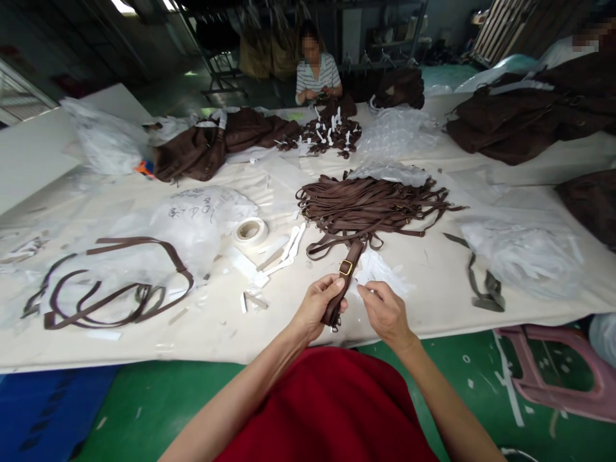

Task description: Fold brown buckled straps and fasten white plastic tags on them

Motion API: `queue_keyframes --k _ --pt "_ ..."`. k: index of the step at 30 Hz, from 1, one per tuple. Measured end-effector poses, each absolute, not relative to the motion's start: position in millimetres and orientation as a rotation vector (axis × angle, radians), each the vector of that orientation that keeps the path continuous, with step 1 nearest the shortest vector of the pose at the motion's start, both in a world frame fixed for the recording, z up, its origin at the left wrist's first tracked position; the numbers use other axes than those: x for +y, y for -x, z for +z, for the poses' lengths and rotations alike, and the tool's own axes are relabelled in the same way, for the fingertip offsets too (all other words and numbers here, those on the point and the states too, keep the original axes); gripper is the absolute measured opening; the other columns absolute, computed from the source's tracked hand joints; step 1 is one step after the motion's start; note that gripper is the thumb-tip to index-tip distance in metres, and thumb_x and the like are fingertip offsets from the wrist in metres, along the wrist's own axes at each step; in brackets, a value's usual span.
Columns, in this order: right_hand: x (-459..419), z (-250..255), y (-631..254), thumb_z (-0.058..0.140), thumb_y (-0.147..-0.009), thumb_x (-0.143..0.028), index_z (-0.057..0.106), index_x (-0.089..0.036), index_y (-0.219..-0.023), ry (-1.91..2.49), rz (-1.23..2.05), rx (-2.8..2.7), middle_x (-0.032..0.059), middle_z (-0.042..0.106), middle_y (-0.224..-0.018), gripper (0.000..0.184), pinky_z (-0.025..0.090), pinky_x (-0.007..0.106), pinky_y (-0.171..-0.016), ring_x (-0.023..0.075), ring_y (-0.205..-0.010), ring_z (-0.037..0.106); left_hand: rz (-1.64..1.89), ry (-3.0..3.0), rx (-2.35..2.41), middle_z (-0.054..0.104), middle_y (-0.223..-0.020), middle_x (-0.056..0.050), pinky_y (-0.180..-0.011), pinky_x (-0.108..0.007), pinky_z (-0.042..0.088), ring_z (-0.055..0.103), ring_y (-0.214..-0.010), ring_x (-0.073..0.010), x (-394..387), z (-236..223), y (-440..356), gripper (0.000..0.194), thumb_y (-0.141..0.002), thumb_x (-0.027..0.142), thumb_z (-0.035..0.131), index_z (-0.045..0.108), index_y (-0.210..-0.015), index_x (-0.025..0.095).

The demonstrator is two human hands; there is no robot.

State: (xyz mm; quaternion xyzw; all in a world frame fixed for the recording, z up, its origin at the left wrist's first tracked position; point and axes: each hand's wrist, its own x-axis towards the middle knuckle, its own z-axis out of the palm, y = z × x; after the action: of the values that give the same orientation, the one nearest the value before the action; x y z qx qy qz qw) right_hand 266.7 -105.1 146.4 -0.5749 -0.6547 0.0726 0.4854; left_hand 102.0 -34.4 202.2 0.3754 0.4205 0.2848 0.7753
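A head-worn camera looks forward and down across the nearby table (192, 341).

The strap (347, 283) is brown, its buckle (345, 262) gold.

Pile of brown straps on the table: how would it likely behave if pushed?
The pile of brown straps would probably flop and shift, since straps curl loosely at its near edge. Pulling one might snag others, as many lie crossed, with metal fittings among them.

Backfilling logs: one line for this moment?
left hand: grip on brown strap | right hand: beside strap, contents unclear | strap pile: beyond hands
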Motion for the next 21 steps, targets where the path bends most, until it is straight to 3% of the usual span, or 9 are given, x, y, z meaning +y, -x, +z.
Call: queue_keyframes --k 2,4,7,11,13,15,17,21 --pt "-109 151 -268 0.058 -0.092 -0.028 0.068 -0.025 -0.120 1.347 0.529 -1.454 0.0085 0.069 -0.107 0.029 0.052 0.032 -0.086 0.0200 -0.096 0.065 0.655 -0.862 0.930 0.058 -0.053 0.005 -0.041 -0.016 0.032 0.050 -0.044 -0.0069 -34 202 -104 0.042 -0.071 0.050 0.079 0.060 -0.089 0.016" --pt "-112 155 -268 0.058 -0.092 -0.043 0.066 -0.023 -0.120 1.281 0.929 -1.235 0.0085 0.071 -0.106 0.036 0.054 0.033 -0.081 0.0207 -0.091 0.067 0.671 -0.920 0.955 0.057 -0.053 0.005 -0.042 -0.016 0.031 0.049 -0.044 -0.0070 -33 201 -105 0.042 -0.071 0.051 0.078 0.061 -0.088 0.016" --pt "-113 159 -265 0.054 -0.091 -0.057 0.071 -0.019 -0.097 1.189 1.303 -0.968 0.0067 0.072 -0.086 0.042 0.053 0.030 -0.067 0.0173 -0.069 0.066 0.644 -1.031 0.975 0.057 -0.053 0.004 -0.043 -0.017 0.028 0.049 -0.045 -0.0079 -34 200 -108 0.041 -0.073 0.051 0.075 0.062 -0.089 0.017" --pt "-108 160 -265 0.070 -0.078 -0.058 0.066 -0.018 -0.069 1.240 1.353 -0.839 0.0024 0.066 -0.066 0.041 0.049 0.026 -0.056 0.0130 -0.055 0.060 0.645 -1.131 0.963 0.057 -0.057 0.004 -0.047 -0.020 0.033 0.051 -0.051 -0.0099 -35 201 -113 0.039 -0.075 0.052 0.073 0.062 -0.090 0.018" --pt "-104 156 -267 0.072 -0.072 -0.060 0.064 -0.018 -0.067 1.275 1.337 -0.731 0.0014 0.064 -0.063 0.043 0.042 0.023 -0.045 0.0102 -0.045 0.054 0.689 -1.186 0.941 0.063 -0.071 0.000 -0.054 -0.022 0.040 0.058 -0.062 -0.0124 -36 204 -114 0.038 -0.079 0.052 0.071 0.062 -0.093 0.019" --pt "-100 150 -268 0.074 -0.068 -0.059 0.062 -0.018 -0.069 1.311 1.302 -0.586 -0.0013 0.061 -0.059 0.042 0.028 0.019 -0.035 0.0061 -0.036 0.042 0.693 -1.253 0.907 0.066 -0.082 -0.002 -0.058 -0.023 0.042 0.059 -0.068 -0.0135 -37 207 -115 0.036 -0.083 0.052 0.066 0.061 -0.099 0.020" --pt "-96 146 -266 0.074 -0.065 -0.054 0.059 -0.019 -0.071 1.310 1.275 -0.467 -0.0059 0.053 -0.051 0.039 0.015 0.018 -0.032 0.0030 -0.033 0.028 0.641 -1.339 0.870 0.064 -0.079 -0.001 -0.058 -0.023 0.041 0.055 -0.064 -0.0124 -38 207 -116 0.035 -0.087 0.052 0.061 0.061 -0.100 0.020" --pt "-89 147 -254 0.075 -0.061 -0.043 0.050 -0.020 -0.065 1.215 1.305 -0.388 -0.0099 0.042 -0.044 0.034 0.011 0.017 -0.034 0.0015 -0.034 0.020 0.585 -1.461 0.782 0.061 -0.073 0.000 -0.067 -0.025 0.043 0.054 -0.069 -0.0134 -42 202 -120 0.030 -0.089 0.049 0.060 0.060 -0.091 0.019"
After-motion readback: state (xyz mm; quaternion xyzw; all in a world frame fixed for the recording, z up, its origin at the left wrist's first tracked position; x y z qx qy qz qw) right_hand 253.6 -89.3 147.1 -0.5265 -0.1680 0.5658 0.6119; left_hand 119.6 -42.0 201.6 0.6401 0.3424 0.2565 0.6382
